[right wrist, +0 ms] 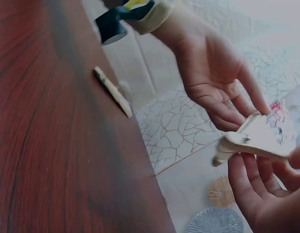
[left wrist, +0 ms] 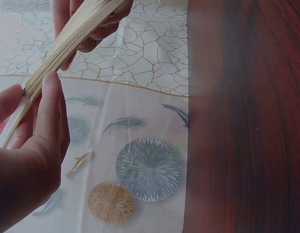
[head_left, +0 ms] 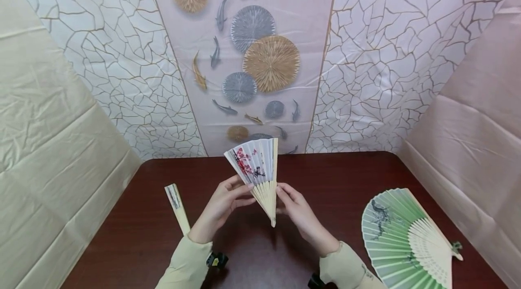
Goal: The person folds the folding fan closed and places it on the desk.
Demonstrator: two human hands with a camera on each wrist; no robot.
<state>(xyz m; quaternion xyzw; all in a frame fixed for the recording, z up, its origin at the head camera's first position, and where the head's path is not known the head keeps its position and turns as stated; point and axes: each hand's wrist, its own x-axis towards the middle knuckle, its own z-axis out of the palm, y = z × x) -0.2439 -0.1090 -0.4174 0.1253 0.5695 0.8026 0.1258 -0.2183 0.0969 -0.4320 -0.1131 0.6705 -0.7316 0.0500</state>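
A partly spread folding fan (head_left: 256, 162) with red blossoms on pale cloth is held up over the table, its pivot end pointing down. My left hand (head_left: 225, 203) pinches its left edge between thumb and fingers. On the other side, my right hand (head_left: 295, 207) grips the right guard stick, thumb in front. In the left wrist view the bamboo ribs (left wrist: 67, 41) run edge-on between both hands. The right wrist view shows the fan's pivot end (right wrist: 227, 145) between the left hand (right wrist: 213, 73) and the right hand (right wrist: 266, 194).
A folded fan (head_left: 177, 207) lies on the dark red table (head_left: 163, 253) left of my left hand. At the right, a green fan (head_left: 400, 239) lies spread, with a tassel at its pivot. Patterned cloth (head_left: 252, 112) hangs behind the table.
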